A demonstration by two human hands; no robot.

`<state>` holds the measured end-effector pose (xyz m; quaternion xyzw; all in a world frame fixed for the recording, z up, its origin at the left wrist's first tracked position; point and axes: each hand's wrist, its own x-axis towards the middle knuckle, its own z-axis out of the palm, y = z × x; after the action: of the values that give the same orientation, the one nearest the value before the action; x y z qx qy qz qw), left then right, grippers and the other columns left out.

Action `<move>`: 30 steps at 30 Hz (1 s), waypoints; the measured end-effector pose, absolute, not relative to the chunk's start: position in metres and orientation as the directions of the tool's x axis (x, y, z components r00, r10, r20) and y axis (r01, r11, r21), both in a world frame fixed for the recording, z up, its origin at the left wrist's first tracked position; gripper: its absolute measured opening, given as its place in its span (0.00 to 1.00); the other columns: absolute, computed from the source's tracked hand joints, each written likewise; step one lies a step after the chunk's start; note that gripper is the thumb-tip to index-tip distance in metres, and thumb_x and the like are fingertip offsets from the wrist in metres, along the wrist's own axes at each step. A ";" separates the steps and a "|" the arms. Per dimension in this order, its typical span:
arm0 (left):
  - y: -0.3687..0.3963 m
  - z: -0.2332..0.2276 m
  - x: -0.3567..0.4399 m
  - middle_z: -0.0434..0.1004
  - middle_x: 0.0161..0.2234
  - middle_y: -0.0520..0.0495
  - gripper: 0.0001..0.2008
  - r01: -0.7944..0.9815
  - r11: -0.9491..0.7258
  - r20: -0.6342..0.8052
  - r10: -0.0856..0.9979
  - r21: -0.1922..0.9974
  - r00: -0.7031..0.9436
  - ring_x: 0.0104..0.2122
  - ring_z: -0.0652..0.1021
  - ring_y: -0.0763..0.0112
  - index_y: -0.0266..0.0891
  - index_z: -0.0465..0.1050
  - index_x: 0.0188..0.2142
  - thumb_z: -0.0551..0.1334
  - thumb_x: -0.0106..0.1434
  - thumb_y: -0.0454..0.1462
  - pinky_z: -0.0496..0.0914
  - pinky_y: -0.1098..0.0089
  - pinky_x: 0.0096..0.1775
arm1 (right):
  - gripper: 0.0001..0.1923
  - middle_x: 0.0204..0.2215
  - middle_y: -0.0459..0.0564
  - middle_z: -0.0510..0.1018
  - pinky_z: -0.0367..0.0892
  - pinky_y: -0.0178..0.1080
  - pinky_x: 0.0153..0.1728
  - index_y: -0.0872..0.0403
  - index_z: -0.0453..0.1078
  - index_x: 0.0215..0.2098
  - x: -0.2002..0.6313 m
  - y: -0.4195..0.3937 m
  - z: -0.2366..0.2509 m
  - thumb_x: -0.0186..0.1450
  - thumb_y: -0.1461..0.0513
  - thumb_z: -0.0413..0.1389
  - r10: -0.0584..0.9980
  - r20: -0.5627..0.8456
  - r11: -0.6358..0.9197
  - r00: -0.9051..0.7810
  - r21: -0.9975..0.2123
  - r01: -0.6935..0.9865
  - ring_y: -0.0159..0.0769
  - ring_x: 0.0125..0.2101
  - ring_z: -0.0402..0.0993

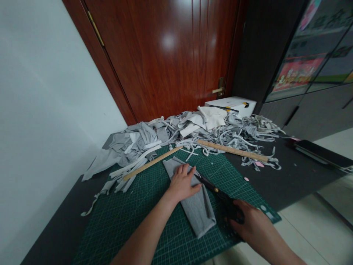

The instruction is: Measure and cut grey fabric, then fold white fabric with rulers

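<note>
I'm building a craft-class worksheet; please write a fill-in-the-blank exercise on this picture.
1. The right hand holds a pair of ____.
2. The left hand rests on cloth colored ____.
3. The gridded mat beneath that cloth is ____ in color.
4. Near the door stands a white ____.
Missing words: scissors; gray; green; box.

Scissors (216, 190) (in right hand (249, 219)), gray cloth (196, 211)
</note>
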<state>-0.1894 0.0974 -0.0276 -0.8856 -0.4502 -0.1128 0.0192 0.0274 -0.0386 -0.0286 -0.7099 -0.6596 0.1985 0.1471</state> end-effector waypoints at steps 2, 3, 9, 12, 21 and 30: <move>0.097 -0.026 -0.189 0.59 0.56 0.37 0.35 0.801 -0.593 0.211 0.796 0.087 0.567 0.56 0.60 0.51 0.38 0.58 0.61 0.58 0.59 0.53 0.59 0.55 0.55 | 0.17 0.38 0.57 0.80 0.66 0.41 0.40 0.58 0.68 0.44 0.028 -0.038 -0.029 0.57 0.64 0.53 0.995 -0.093 -0.082 0.043 -0.461 0.884 0.46 0.38 0.77; 0.096 -0.026 -0.189 0.60 0.54 0.37 0.36 0.801 -0.591 0.211 0.798 0.091 0.565 0.55 0.61 0.51 0.38 0.58 0.61 0.58 0.59 0.54 0.60 0.55 0.54 | 0.17 0.38 0.58 0.79 0.66 0.41 0.40 0.59 0.68 0.45 0.029 -0.038 -0.029 0.57 0.64 0.52 0.995 -0.097 -0.079 0.038 -0.454 0.887 0.47 0.39 0.77; 0.096 -0.029 -0.189 0.62 0.53 0.37 0.36 0.818 -0.572 0.210 0.810 0.070 0.548 0.55 0.62 0.49 0.39 0.57 0.62 0.58 0.59 0.55 0.59 0.54 0.55 | 0.17 0.41 0.58 0.79 0.66 0.42 0.42 0.59 0.68 0.45 0.029 -0.038 -0.028 0.57 0.65 0.53 0.991 -0.122 -0.098 0.049 -0.437 0.894 0.47 0.40 0.77; 0.101 -0.031 -0.190 0.54 0.62 0.35 0.41 0.828 -0.554 0.171 0.827 0.082 0.536 0.61 0.55 0.46 0.34 0.53 0.63 0.58 0.58 0.55 0.54 0.54 0.59 | 0.17 0.41 0.58 0.79 0.66 0.42 0.42 0.59 0.68 0.45 0.028 -0.038 -0.027 0.57 0.65 0.53 0.991 -0.117 -0.104 0.058 -0.433 0.895 0.47 0.41 0.76; 0.128 -0.020 -0.187 0.66 0.50 0.39 0.13 0.880 -0.466 0.163 0.879 0.089 0.448 0.45 0.74 0.62 0.35 0.65 0.48 0.54 0.64 0.34 0.68 0.65 0.46 | 0.17 0.43 0.58 0.79 0.67 0.42 0.40 0.58 0.69 0.45 0.032 -0.038 -0.034 0.55 0.65 0.54 0.996 -0.080 -0.076 0.047 -0.415 0.907 0.48 0.42 0.77; 0.130 -0.029 -0.173 0.70 0.43 0.41 0.10 0.930 -0.359 0.300 0.898 0.080 0.321 0.46 0.72 0.60 0.34 0.68 0.43 0.57 0.64 0.37 0.68 0.65 0.46 | 0.20 0.45 0.55 0.78 0.69 0.40 0.39 0.55 0.69 0.46 0.041 -0.034 -0.044 0.55 0.62 0.53 0.992 -0.120 -0.084 0.034 -0.449 0.889 0.47 0.43 0.76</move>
<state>-0.1727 0.1302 -0.0293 -0.8109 -0.5637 -0.1479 0.0535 0.0410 -0.0339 -0.0437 -0.7077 -0.6647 0.2034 0.1265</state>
